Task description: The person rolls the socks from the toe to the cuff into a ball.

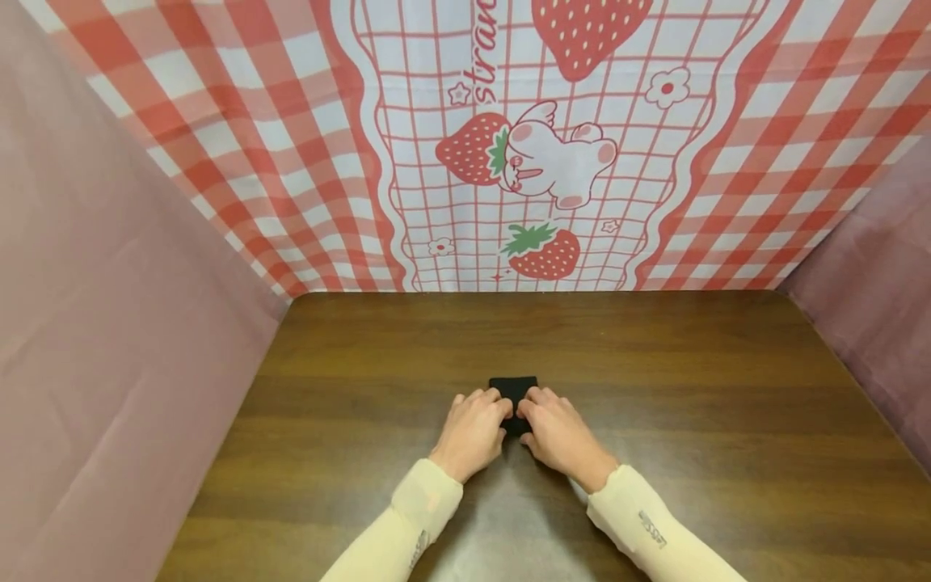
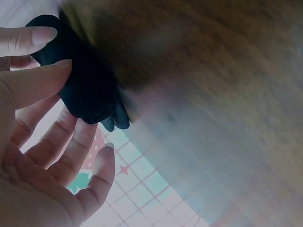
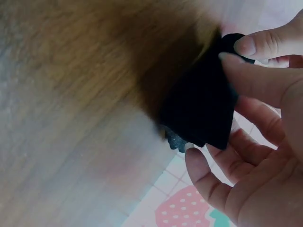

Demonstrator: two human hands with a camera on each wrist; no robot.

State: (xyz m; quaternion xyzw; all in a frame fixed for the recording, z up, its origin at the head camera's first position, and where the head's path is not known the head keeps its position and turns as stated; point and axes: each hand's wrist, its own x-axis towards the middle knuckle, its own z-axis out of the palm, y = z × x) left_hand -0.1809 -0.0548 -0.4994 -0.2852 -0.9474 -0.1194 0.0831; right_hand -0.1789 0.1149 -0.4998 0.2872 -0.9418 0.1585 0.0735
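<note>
A small piece of folded black cloth (image 1: pixel 513 387) lies near the middle of the wooden table, with its exact kind hard to make out. My left hand (image 1: pixel 470 431) grips its left side; in the left wrist view the thumb lies over a rolled part of the black cloth (image 2: pixel 87 87) and fingers are behind it. From the right, my right hand (image 1: pixel 564 434) pinches the same cloth. The right wrist view shows a flap of the black cloth (image 3: pixel 201 101) hanging from that thumb and fingers. The hands nearly meet and hide part of the cloth.
The brown wooden table (image 1: pixel 349 347) ends at a back curtain (image 1: pixel 451 210) in red-and-white check with strawberries and a cartoon animal. Plain pink cloth (image 1: pixel 109 323) hangs along the left side, and another pink cloth (image 1: pixel 865 267) along the right.
</note>
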